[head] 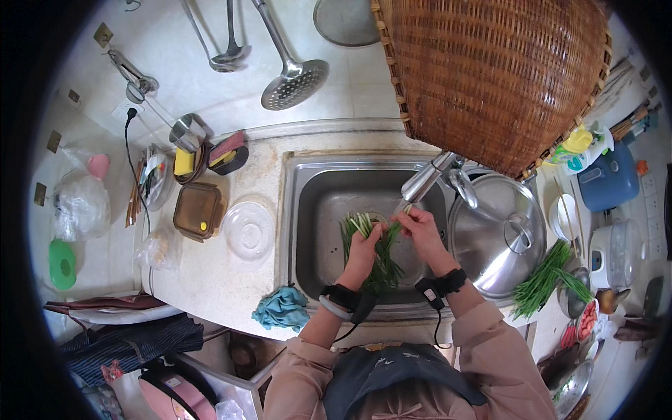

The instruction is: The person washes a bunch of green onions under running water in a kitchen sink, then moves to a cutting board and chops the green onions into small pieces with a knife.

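Observation:
My left hand (362,252) is closed around a bunch of long green chives (386,262), over the stainless steel sink basin (325,199). Their pale stem ends stick up above the thumb, and the leaves hang down into the basin. Just beneath the spout of the chrome faucet (420,181), my right hand (422,233) pinches a few stalks by their pale ends. Water seems to run from the spout near those fingertips. Both wrists wear black straps with small devices and cables. A round rim, partly hidden, shows behind the hands in the basin.
Above the faucet hangs a large woven basket (499,79). Right of the basin are a big steel lid (493,236) and more chives (546,281). On the left lie a clear plastic lid (249,231), a brown lidded container (198,210) and a teal cloth (282,310).

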`<state>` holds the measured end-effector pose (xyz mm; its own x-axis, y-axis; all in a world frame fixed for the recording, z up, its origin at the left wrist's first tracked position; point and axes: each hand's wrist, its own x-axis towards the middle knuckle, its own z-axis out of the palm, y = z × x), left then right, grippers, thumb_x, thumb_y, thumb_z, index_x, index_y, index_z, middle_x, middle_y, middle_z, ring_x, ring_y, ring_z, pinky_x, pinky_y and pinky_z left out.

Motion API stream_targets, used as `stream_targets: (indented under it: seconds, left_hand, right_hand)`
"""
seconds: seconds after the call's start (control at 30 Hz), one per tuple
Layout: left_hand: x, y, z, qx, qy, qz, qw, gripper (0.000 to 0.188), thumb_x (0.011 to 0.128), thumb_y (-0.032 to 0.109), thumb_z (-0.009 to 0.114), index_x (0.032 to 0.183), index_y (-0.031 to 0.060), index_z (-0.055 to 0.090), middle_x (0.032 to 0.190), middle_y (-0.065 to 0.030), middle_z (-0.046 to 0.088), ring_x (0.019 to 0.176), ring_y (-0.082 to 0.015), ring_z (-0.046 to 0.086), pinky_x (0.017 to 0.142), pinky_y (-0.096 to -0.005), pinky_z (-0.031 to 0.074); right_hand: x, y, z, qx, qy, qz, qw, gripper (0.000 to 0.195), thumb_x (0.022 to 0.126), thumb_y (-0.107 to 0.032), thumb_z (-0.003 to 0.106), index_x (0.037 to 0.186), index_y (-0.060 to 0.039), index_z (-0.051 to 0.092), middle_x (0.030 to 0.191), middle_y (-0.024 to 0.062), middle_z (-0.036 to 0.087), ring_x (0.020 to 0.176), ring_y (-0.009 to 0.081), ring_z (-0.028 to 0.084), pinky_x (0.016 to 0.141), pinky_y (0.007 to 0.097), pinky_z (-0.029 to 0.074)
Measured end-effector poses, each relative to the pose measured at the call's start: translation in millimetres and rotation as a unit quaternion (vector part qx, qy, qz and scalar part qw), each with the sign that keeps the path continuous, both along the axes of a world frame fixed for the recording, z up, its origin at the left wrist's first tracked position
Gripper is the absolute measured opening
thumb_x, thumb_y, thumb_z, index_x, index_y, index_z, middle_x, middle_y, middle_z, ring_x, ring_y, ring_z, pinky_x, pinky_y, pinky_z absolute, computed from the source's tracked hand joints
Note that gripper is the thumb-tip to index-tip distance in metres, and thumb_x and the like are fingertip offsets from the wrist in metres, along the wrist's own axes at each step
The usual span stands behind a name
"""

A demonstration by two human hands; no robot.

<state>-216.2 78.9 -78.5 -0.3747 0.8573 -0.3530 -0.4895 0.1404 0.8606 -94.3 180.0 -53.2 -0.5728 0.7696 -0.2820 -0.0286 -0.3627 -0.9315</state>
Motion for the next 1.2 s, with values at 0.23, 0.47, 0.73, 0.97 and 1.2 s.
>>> stream_targets:
  seconds: [0.23,0.47,0.73,0.97,1.2]
  left_hand:
    - [-19.3,-1.6,8.0,0.043,0.008,0.041,0.998,0.018,0.097,0.016,0.051,0.097,0.0011,0.062,0.091,-0.0029,0.064,0.083,-0.0106,0.059,0.075,-0.0264,0.048]
    - [1.1,13.9,14.5,0.122,0.021,-0.021,0.992,0.018,0.097,0.017,0.052,0.101,0.0028,0.062,0.094,-0.0025,0.064,0.084,-0.0110,0.059,0.073,-0.0249,0.047]
    - [-2.8,7.7,7.9,0.039,0.172,-0.030,0.984,0.024,0.096,0.016,0.054,0.114,0.0016,0.060,0.093,-0.0012,0.064,0.079,-0.0069,0.057,0.069,-0.0223,0.046]
    - [-3.4,1.8,26.3,-0.017,0.158,-0.093,0.983,0.018,0.095,0.016,0.054,0.103,0.0008,0.059,0.078,-0.0009,0.061,0.064,-0.0075,0.055,0.058,-0.0230,0.045]
    - [1.1,-2.0,23.1,-0.016,0.080,-0.064,0.995,0.013,0.096,0.017,0.054,0.096,0.0040,0.057,0.074,0.0001,0.057,0.061,-0.0069,0.051,0.052,-0.0221,0.040]
  right_hand:
    - [18.2,0.2,3.8,0.090,-0.086,0.032,0.992,0.015,0.090,-0.018,0.060,0.087,-0.0036,0.065,0.068,-0.0034,0.054,0.056,0.0043,0.048,0.052,0.0202,0.039]
    - [-9.6,-15.7,-9.4,0.256,-0.008,0.043,0.966,0.016,0.087,-0.016,0.064,0.098,-0.0066,0.068,0.073,-0.0008,0.061,0.058,0.0061,0.050,0.052,0.0216,0.040]
    - [-1.8,2.1,14.8,0.036,-0.027,0.055,0.998,0.015,0.089,-0.017,0.062,0.093,-0.0038,0.068,0.069,-0.0029,0.058,0.054,0.0036,0.048,0.049,0.0183,0.035]
    - [-2.7,7.6,16.3,-0.016,-0.013,0.035,0.999,0.013,0.089,-0.017,0.062,0.086,-0.0049,0.063,0.068,-0.0011,0.058,0.051,0.0059,0.051,0.045,0.0195,0.036]
    - [-6.1,-1.8,17.2,-0.008,-0.002,0.016,1.000,0.032,0.097,-0.030,0.048,0.081,-0.0052,0.062,0.063,-0.0003,0.055,0.049,0.0075,0.051,0.044,0.0200,0.037]
